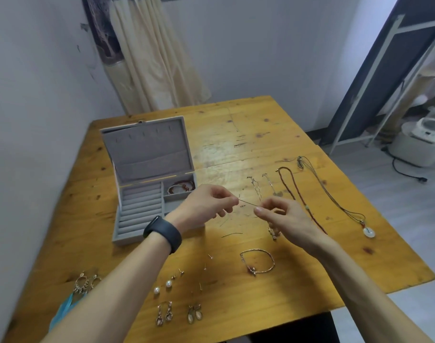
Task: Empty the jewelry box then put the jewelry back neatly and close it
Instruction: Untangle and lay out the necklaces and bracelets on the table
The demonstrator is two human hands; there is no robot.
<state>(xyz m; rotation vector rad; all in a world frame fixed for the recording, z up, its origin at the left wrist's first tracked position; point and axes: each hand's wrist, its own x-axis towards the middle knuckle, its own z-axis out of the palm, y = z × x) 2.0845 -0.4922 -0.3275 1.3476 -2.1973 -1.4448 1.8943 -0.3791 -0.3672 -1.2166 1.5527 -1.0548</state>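
Wooden table [236,134] carries the open jewelry box [152,184] at ten o'clock, while left hand [206,204] and right hand [283,219] each pinch one end of a thin chain [247,204] at centre. Judging by the jewelry spread from five to two o'clock, either emptying or refilling is underway; next, lay the chain straight. Its clasp and lower end are hidden behind the right fingers.

We see a honey-yellow wooden table [236,134] with dark knots and scuffs. The jewelry box [147,174] is grey, lined in grey velvet. At three o'clock lies a red-brown beaded necklace [298,191] and a dark cord with a white ring pendant [369,232]. At seven o'clock, two white pearl earrings [162,287] and a turquoise feather [65,306]. The wristband [163,232] is black.
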